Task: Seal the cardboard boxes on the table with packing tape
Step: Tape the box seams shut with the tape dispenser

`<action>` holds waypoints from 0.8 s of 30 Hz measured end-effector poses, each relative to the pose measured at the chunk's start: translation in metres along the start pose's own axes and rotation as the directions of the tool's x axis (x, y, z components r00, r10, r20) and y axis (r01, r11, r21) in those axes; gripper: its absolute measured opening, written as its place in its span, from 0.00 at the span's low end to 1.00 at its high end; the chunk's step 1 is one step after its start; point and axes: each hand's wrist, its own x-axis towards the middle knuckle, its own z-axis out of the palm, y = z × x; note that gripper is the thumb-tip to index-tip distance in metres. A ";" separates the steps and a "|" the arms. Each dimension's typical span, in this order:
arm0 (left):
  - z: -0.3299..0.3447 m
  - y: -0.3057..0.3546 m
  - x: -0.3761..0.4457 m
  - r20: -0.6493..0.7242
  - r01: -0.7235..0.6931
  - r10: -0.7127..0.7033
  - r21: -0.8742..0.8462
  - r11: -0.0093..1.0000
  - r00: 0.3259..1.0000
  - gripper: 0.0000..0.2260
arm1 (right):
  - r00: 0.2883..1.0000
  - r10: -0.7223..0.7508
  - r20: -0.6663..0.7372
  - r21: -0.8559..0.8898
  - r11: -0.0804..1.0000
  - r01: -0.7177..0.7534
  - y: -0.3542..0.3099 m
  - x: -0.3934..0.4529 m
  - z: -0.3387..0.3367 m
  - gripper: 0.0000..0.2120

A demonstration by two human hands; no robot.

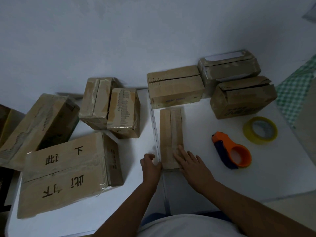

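A small narrow cardboard box [170,132] lies lengthwise in the middle of the white table [196,120]. My right hand [189,163] rests flat on its near end with straight fingers. My left hand [151,164] holds the box's near left corner, fingers curled against its side. An orange and blue tape dispenser [230,150] lies to the right of the box, with no roll visible in it. A yellow roll of packing tape [260,130] lies flat further right.
Three cardboard boxes [176,87] [229,66] [242,97] stand at the back right with open seams. Several taped boxes [68,173] [123,112] [95,100] [39,127] crowd the left. A green checked cloth [294,93] lies at the right edge.
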 end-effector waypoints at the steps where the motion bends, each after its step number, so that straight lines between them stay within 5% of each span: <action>1: 0.001 0.005 0.001 0.012 0.066 -0.066 -0.047 0.997 0.998 0.13 | 1.000 0.002 -0.002 -0.002 1.000 -0.002 0.000 0.000 0.000 0.32; 4: -0.002 0.013 0.011 0.071 0.219 -0.211 -0.134 0.966 0.975 0.09 | 1.000 -0.004 -0.016 -0.004 1.000 0.004 0.000 0.000 0.000 0.33; 8: -0.005 0.029 0.007 0.209 0.248 -0.210 -0.174 0.953 0.955 0.14 | 1.000 -0.008 -0.026 0.005 1.000 0.008 -0.002 -0.001 -0.001 0.33; 12: 0.003 0.044 -0.005 0.319 0.038 -0.063 0.082 0.996 0.946 0.20 | 1.000 0.003 -0.025 -0.008 1.000 -0.004 -0.002 -0.001 -0.003 0.32; 17: -0.014 0.045 0.003 0.468 -0.055 0.054 -0.011 0.998 0.882 0.17 | 1.000 -0.004 -0.018 0.034 0.999 0.005 -0.003 -0.001 -0.012 0.30; 20: -0.014 0.049 0.009 0.424 -0.140 0.076 0.120 0.983 0.902 0.22 | 0.998 -0.048 -0.031 0.213 0.976 0.054 -0.005 -0.003 -0.025 0.27; 24: 0.007 0.059 0.019 0.289 -0.304 0.179 0.483 0.821 0.941 0.38 | 0.990 -0.003 -0.140 0.537 0.840 0.079 -0.001 -0.011 -0.039 0.24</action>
